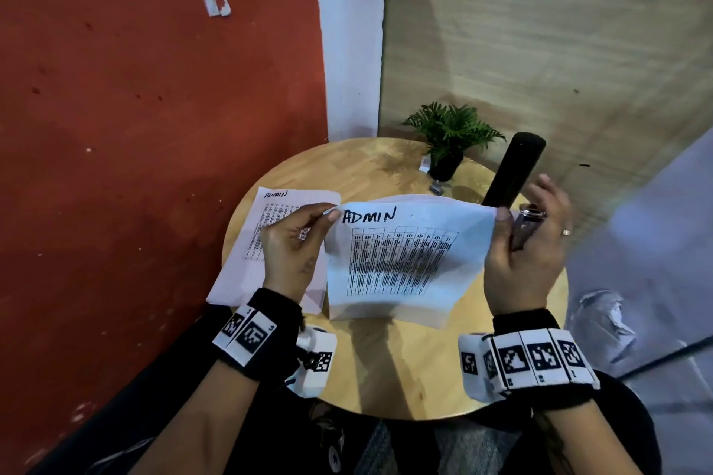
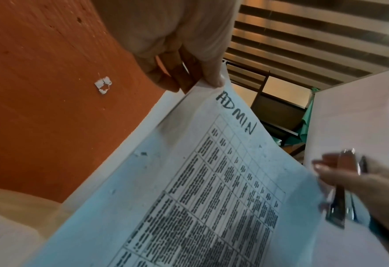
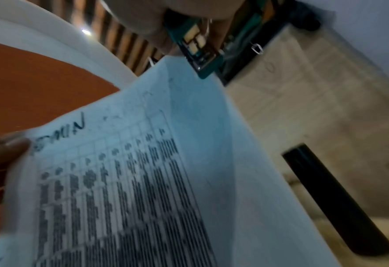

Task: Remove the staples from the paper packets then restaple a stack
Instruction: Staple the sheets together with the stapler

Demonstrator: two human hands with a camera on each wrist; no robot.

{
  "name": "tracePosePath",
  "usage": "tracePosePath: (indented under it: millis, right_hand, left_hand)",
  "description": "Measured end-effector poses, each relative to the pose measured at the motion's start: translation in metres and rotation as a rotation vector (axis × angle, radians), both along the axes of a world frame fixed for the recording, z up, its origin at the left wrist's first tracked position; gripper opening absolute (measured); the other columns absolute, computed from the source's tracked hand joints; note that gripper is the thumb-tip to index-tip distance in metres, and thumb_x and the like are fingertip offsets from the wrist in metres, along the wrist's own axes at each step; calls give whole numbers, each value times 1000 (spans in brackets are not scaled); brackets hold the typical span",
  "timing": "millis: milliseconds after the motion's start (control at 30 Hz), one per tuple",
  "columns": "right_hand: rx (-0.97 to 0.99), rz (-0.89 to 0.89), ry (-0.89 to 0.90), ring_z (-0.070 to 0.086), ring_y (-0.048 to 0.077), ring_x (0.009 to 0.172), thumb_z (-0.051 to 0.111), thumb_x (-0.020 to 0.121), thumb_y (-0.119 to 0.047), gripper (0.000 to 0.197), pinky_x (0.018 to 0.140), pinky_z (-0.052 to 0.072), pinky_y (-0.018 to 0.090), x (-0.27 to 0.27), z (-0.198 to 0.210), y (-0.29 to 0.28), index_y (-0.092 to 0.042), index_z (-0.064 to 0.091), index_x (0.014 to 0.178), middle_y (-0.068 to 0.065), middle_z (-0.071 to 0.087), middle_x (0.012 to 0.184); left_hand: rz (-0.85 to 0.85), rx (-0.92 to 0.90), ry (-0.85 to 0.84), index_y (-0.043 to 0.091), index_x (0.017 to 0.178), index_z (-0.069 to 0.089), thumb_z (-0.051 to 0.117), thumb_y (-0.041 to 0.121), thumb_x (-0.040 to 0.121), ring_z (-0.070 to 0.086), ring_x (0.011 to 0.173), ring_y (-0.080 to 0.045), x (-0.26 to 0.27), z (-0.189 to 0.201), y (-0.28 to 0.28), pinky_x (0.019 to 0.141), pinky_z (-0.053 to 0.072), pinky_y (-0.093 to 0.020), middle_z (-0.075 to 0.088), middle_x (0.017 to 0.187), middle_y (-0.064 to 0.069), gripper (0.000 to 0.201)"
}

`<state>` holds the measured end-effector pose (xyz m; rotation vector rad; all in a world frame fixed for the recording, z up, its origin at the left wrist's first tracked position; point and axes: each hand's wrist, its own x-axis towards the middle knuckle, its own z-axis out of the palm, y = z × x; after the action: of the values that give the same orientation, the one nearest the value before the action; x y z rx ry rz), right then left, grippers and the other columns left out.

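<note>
A paper packet (image 1: 401,262) marked "ADMIN", with a printed table, is held up over the round wooden table (image 1: 405,378). My left hand (image 1: 308,227) pinches its top left corner. My right hand (image 1: 524,254) presses a thumb on the top right corner and also grips a teal and metal stapler (image 1: 526,226). The left wrist view shows the packet (image 2: 211,180) with the stapler (image 2: 341,189) at its right edge. The right wrist view shows the stapler (image 3: 200,52) above the packet's (image 3: 143,180) top corner. A second "ADMIN" sheet (image 1: 266,231) lies on the table under my left hand.
A black cylinder (image 1: 513,173) leans up behind my right hand. A small potted plant (image 1: 451,135) stands at the table's far edge, with a small metal item (image 1: 438,187) in front of it. A red wall (image 1: 154,127) runs close on the left.
</note>
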<state>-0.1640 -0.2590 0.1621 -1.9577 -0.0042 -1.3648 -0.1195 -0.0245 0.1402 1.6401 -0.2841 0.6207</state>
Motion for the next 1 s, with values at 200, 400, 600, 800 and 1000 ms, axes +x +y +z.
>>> tracePosePath:
  millis: [200,400,600,800,1000]
  right_hand:
    - [-421,305,186,63,29,80,62,82,-15,20,66,50,31,6,47,71,-4,66,98,12,66,104]
    - [-760,168,408,59,28,49,79,47,-7,32,41,28,18,20,46,97,-10,62,74,5,61,67]
    - [-793,204,283,58,28,52,79,54,-9,28,44,25,19,29,41,91,-9,59,73,5,59,67]
    - [432,589,62,42,8,55,51,86,-47,39,57,37,27,22,51,114,-11,44,73,4,45,56]
    - [291,463,144,61,11,63,25,80,-78,78,63,47,36,34,39,132,-6,53,86,-15,64,63]
  left_hand:
    - [-19,-11,-11,28,89,68,68,17,81,63,77,10,0,-1,0,74,48,-12,68,79,31,14]
    - [-10,-9,-10,36,86,66,66,33,79,62,73,10,-7,4,-1,66,48,-11,67,78,31,8]
    - [92,157,-136,12,89,73,71,19,80,61,72,7,-9,6,5,63,49,-16,66,81,11,11]
    - [127,175,-126,12,86,76,67,29,79,62,72,-9,-13,9,3,64,50,-28,68,78,6,20]
    - [120,224,-149,12,85,76,64,32,80,57,74,-6,-15,15,4,66,47,-24,66,77,10,23]
